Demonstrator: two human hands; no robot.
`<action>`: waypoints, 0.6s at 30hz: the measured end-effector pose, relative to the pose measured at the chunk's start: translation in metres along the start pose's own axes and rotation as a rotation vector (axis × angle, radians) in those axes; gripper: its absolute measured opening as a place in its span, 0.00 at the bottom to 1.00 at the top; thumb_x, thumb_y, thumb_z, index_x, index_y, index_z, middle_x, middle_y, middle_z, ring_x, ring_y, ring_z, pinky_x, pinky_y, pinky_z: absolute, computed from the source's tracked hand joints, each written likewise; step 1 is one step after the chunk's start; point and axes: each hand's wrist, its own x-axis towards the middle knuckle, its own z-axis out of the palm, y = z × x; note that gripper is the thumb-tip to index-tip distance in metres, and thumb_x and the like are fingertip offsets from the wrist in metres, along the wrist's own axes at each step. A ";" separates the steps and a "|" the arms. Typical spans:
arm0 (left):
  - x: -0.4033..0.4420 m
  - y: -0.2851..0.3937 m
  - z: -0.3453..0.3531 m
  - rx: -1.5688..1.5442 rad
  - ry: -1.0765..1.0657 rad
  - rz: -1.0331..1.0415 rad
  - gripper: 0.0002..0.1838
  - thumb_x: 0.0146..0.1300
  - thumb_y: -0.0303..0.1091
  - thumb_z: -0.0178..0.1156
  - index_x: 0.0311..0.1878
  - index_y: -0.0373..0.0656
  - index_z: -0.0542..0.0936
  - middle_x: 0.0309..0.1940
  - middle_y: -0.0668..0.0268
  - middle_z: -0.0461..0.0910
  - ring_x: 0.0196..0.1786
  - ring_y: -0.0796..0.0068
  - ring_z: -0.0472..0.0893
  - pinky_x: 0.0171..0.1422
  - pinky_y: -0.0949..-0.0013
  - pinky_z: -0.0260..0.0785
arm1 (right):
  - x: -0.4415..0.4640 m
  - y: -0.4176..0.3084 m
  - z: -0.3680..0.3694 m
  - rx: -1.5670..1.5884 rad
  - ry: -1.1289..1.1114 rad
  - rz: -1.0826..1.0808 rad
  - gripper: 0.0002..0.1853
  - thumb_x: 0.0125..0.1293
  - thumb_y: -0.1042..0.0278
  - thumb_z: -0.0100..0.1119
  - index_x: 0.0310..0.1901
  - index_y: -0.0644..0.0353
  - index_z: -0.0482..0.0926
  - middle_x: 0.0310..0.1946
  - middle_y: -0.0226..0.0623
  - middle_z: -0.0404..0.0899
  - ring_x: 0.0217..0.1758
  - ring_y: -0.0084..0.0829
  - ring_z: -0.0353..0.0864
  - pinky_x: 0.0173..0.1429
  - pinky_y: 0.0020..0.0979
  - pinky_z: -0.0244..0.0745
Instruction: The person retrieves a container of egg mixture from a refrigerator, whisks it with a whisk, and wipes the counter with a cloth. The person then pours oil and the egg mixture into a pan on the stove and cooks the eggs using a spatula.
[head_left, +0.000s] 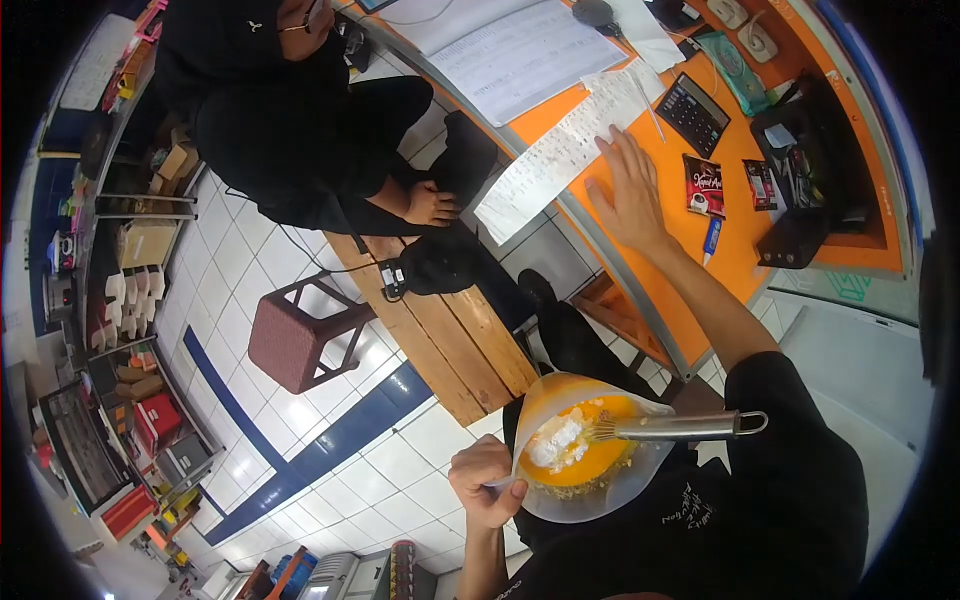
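My left hand (488, 483) is closed on the edge of a translucent plastic mixing bowl (640, 484), thumb over the rim, by my lap. Inside lie an orange-yellow liquid (612, 462) and a heap of white powder (560, 443). A metal whisk (680, 428) leans in the bowl, its wires in the mix and its handle over the rim; neither hand touches it. My right hand (632, 192) rests palm down, fingers spread, at the edge of a long handwritten paper strip (545, 170) on the orange table (665, 262).
A calculator (694, 115), a red sachet (704, 186), a blue marker (712, 240) and an open notebook (520, 60) lie on the table. Another person (290, 130) in black sits across on a wooden bench (440, 345). A maroon stool (300, 335) stands on the tiled floor.
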 end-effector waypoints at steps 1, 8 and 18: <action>-0.002 0.000 0.000 -0.005 0.011 0.008 0.23 0.52 0.38 0.72 0.14 0.40 0.69 0.12 0.66 0.67 0.15 0.67 0.67 0.29 0.65 0.58 | 0.000 0.001 0.001 0.030 0.017 0.007 0.32 0.71 0.59 0.61 0.72 0.66 0.67 0.75 0.59 0.61 0.78 0.59 0.59 0.79 0.54 0.53; -0.015 -0.006 -0.006 -0.013 0.004 0.027 0.21 0.52 0.37 0.72 0.15 0.40 0.70 0.12 0.65 0.67 0.15 0.66 0.67 0.29 0.64 0.57 | -0.004 0.008 0.010 0.089 0.040 0.055 0.25 0.70 0.63 0.62 0.64 0.66 0.71 0.72 0.59 0.65 0.75 0.58 0.64 0.78 0.53 0.56; -0.019 -0.012 -0.005 0.000 -0.014 0.033 0.19 0.51 0.34 0.71 0.15 0.40 0.70 0.13 0.65 0.67 0.16 0.65 0.66 0.30 0.63 0.56 | -0.006 0.011 0.016 0.102 0.059 0.039 0.21 0.69 0.65 0.61 0.59 0.65 0.72 0.71 0.59 0.65 0.74 0.58 0.64 0.77 0.53 0.58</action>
